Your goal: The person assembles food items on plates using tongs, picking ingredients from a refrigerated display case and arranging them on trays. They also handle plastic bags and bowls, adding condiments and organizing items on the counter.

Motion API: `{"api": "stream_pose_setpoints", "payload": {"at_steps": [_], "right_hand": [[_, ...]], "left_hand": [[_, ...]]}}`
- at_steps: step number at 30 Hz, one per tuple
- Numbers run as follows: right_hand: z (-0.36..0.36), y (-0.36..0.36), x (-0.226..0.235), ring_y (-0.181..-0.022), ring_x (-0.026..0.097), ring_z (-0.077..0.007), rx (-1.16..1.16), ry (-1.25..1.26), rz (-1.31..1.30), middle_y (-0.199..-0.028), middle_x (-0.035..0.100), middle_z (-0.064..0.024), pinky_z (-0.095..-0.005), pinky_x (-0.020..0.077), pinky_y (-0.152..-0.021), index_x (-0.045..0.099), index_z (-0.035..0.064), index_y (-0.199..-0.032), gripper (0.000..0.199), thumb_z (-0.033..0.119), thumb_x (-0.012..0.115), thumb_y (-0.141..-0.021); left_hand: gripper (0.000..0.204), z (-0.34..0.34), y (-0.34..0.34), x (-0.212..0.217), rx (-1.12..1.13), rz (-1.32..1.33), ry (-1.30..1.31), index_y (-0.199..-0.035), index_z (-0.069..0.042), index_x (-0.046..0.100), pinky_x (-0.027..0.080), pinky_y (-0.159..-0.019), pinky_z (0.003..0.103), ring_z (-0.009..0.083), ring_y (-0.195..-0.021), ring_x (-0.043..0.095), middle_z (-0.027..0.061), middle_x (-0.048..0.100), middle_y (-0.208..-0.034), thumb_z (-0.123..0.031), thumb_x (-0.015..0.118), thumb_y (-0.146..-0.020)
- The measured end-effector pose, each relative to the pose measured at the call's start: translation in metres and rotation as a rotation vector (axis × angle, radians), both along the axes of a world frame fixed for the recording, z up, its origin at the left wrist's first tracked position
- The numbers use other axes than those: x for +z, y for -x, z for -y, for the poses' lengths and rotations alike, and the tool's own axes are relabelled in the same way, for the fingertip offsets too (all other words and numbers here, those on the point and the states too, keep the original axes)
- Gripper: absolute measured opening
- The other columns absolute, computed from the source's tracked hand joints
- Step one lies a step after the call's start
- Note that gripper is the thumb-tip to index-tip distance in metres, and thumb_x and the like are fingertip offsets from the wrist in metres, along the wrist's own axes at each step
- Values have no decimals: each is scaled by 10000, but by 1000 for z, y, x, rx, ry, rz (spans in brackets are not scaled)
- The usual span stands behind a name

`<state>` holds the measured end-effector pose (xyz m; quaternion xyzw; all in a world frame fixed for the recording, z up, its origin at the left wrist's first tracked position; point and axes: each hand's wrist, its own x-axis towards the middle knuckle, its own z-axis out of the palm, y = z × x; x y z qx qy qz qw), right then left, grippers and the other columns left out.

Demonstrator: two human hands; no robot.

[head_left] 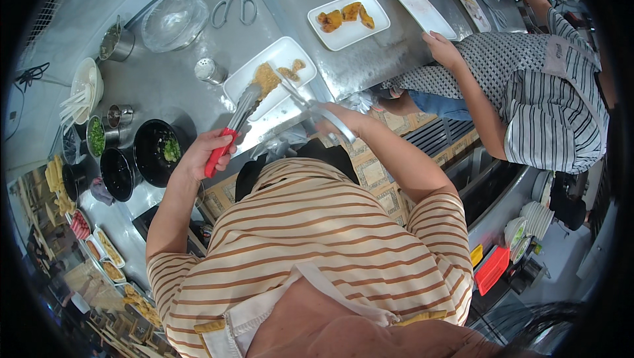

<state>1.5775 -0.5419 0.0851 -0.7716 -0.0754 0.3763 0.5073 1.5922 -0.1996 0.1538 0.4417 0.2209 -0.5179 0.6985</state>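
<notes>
My left hand [203, 152] is closed round the red handle of metal tongs [244, 108]. Their tips press on a golden-brown, breaded-looking piece of food [267, 79] on a white rectangular plate [282, 46]. From the right, my right hand [345, 120] grips silver scissors [297, 97], whose blades reach over the plate beside that piece. Smaller brown pieces [290, 71] lie at the blades' far side. Just how far apart the blades stand is hard to make out. A silver-topped shaker [210, 71] stands left of the plate.
Another pair of scissors [234, 11] lies farther back, near a plastic-covered bowl [174, 21]. Black bowls [153, 168] and cups of chopped greens [96, 135] crowd the left. A second white plate [335, 40] holds browned pieces. At right, a co-worker's hand [444, 49] touches a white tray [426, 16].
</notes>
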Motion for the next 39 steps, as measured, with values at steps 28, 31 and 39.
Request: {"api": "stream_pose_setpoints", "payload": {"at_steps": [28,31,39], "right_hand": [[-36,-40,44,-744,625,-354,-163,244,-203,-759,632,-221,-396,494,-652,616,-55,-886,312,150,616,-650],[-33,-34,16,-628,626,-309,-118,365,62,-681,612,-211,-373,490,-561,608,-67,-853,294,144,619,-649],[-19,-10,0,-570,558,-209,-220,-116,-202,-605,559,-99,-322,430,-498,568,-39,-863,213,53,593,-673]], "left_hand": [[220,18,-12,4,-74,6,-47,-1038,0,511,317,-366,212,98,-457,458,78,559,-743,-120,577,-866],[212,15,-13,-4,-62,6,-83,-1032,-1,511,337,-358,205,95,-452,461,81,558,-744,-125,573,-871],[202,19,-16,-3,-31,66,-121,-1010,-17,516,340,-355,197,84,-447,456,70,556,-743,-145,586,-870]]}}
